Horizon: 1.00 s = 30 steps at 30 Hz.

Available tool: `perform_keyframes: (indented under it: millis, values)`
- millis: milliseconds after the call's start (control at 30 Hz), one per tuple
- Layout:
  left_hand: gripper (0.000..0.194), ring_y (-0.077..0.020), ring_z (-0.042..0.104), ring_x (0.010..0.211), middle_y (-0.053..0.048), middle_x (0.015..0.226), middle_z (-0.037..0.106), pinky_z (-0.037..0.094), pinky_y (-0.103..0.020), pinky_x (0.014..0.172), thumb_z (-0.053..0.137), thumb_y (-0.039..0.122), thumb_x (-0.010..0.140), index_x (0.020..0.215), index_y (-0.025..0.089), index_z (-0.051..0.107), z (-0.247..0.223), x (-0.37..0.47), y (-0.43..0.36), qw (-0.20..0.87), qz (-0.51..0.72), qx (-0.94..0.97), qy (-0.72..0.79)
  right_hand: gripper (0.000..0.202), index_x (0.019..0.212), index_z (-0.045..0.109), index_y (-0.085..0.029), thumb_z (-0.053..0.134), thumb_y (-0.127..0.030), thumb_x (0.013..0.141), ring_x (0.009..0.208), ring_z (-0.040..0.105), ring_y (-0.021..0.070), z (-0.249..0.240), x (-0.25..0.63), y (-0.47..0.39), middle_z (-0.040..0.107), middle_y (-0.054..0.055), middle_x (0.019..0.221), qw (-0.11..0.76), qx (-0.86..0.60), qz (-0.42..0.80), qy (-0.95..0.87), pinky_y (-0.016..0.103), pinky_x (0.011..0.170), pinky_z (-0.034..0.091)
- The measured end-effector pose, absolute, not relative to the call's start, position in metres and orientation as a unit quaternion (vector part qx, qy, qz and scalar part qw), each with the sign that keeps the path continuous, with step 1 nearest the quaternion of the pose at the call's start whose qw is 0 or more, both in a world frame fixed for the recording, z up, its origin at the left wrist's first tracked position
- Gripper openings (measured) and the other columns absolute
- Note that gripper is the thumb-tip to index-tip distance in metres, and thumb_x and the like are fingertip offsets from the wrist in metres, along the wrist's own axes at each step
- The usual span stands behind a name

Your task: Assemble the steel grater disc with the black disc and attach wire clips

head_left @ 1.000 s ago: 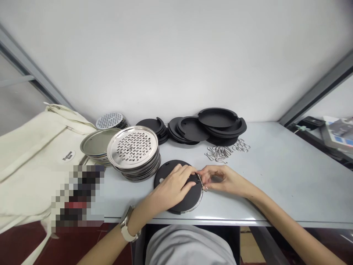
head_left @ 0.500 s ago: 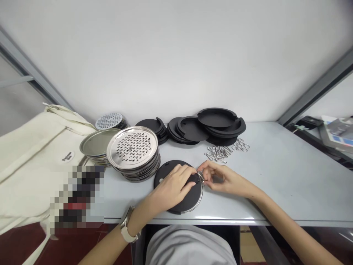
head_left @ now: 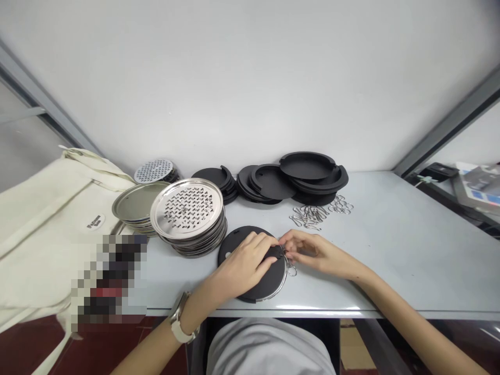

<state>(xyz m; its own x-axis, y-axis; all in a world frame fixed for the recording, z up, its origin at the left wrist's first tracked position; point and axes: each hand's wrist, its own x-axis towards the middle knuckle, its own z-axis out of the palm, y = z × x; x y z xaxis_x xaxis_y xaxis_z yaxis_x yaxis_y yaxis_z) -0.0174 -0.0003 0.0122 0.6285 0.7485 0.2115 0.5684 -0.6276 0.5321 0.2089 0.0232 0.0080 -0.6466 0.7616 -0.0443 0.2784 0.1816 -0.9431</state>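
Note:
A black round disc (head_left: 244, 284) with a silver rim along its right side lies flat near the table's front edge. My left hand (head_left: 248, 260) rests on top of it, fingers spread toward its right edge and pressing it down. At that edge my right hand (head_left: 302, 250) pinches a small metal hook (head_left: 291, 268), whose looped end hangs below the fingertips. To the left stands a stack of round metal grater plates (head_left: 187, 211). Several similar metal hooks (head_left: 308, 216) lie in a loose pile behind my right hand.
Black round lids or trays (head_left: 308, 166) are stacked along the wall, beside smaller black discs (head_left: 213, 178). At the left are plain metal discs (head_left: 136, 202), perforated plates (head_left: 154, 171) and a cream bag (head_left: 50, 224). The grey table (head_left: 390, 250) ends close to me.
My right fingers have shifted slightly at the disc's edge, and the hook's looped end now hangs out below them. My left hand has stayed in place.

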Motion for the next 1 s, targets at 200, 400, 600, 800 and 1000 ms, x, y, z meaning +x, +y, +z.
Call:
perform_keyframes:
  millis: [200,400,600,800,1000]
  values:
    - [0.019,-0.0210,0.051,0.104,-0.006,0.108,0.057,0.044,-0.038,0.090,0.045,0.022,0.095,0.113,0.021,0.050,0.013,-0.017,-0.001,0.207,0.210,0.878,0.376,0.027,0.101,0.059,-0.019,0.057,-0.042,0.088,0.079,0.058,0.0160,0.008,0.209,0.025,0.061,0.004,0.085,0.263,-0.360,0.531,-0.721,0.032,0.077,0.048]
    - [0.021,-0.0197,0.050,0.104,-0.006,0.110,0.056,0.042,-0.036,0.093,0.044,0.028,0.096,0.114,0.022,0.053,0.016,-0.019,-0.002,0.216,0.211,0.882,0.362,0.027,0.100,0.058,-0.019,0.060,-0.041,0.086,0.082,0.060,0.0169,0.012,0.208,0.024,0.062,0.005,0.090,0.278,-0.358,0.557,-0.696,0.032,0.076,0.050]
    - [0.017,-0.0164,0.054,0.098,-0.004,0.103,0.060,0.042,-0.031,0.090,0.047,0.029,0.095,0.098,0.020,0.062,0.019,-0.014,0.003,0.269,0.257,0.852,0.367,0.026,0.104,0.056,-0.021,0.061,-0.040,0.087,0.083,0.061,0.0174,0.014,0.197,0.016,0.063,0.004,0.088,0.324,-0.355,0.543,-0.688,0.032,0.078,0.051]
    - [0.014,-0.0154,0.058,0.086,0.001,0.086,0.066,0.039,-0.031,0.082,0.053,0.027,0.092,0.083,0.020,0.061,0.021,-0.003,0.006,0.290,0.283,0.819,0.406,0.026,0.105,0.052,-0.025,0.062,-0.039,0.086,0.080,0.061,0.0185,0.010,0.188,0.006,0.062,0.003,0.086,0.424,-0.383,0.486,-0.662,0.032,0.074,0.051]
    - [0.009,-0.0142,0.058,0.081,0.002,0.082,0.063,0.038,-0.030,0.080,0.054,0.021,0.089,0.080,0.019,0.056,0.018,0.002,0.001,0.276,0.309,0.809,0.417,0.018,0.097,0.054,-0.024,0.060,-0.039,0.087,0.080,0.059,0.0186,0.002,0.189,0.003,0.059,0.003,0.085,0.427,-0.407,0.487,-0.644,0.032,0.073,0.050]
